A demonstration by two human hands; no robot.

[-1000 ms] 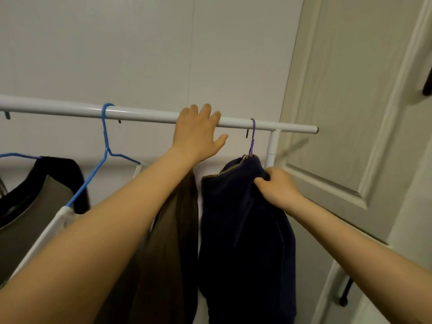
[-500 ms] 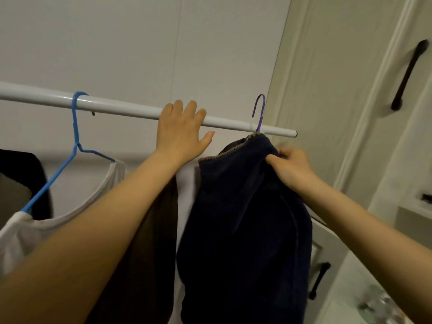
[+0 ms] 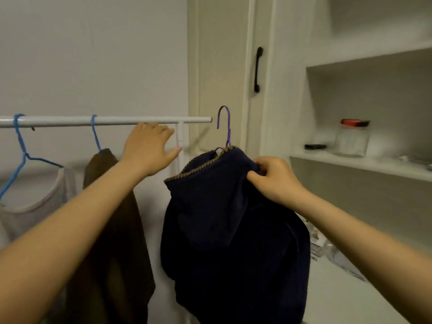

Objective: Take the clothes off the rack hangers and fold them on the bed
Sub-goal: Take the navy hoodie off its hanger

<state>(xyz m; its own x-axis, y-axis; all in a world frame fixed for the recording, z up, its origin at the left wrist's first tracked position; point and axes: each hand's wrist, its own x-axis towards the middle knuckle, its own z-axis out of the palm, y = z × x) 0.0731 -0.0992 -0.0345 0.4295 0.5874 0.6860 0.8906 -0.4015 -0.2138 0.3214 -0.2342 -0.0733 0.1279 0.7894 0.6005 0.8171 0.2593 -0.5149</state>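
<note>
A dark navy garment (image 3: 233, 230) with a tan stitched edge hangs on a purple hanger (image 3: 226, 127), which is clear of the white rack bar (image 3: 105, 120), just right of its end. My right hand (image 3: 275, 178) pinches the garment's top at its right shoulder. My left hand (image 3: 149, 148) is spread just below the bar near its right end, fingers straight, holding nothing. A brown garment (image 3: 112, 242) and a pale grey top (image 3: 35, 206) hang from blue hangers (image 3: 21, 148) on the bar.
A cupboard door with a black handle (image 3: 257, 69) stands behind the rack's right end. Open white shelves at the right hold a glass jar with a red lid (image 3: 353, 137) and a small dark item (image 3: 315, 146). Clear plastic clutter (image 3: 336, 256) lies on a lower surface.
The navy garment and its purple hanger have come off the bar and moved right, past its end. My left hand has dropped from on top of the bar to just below it.
</note>
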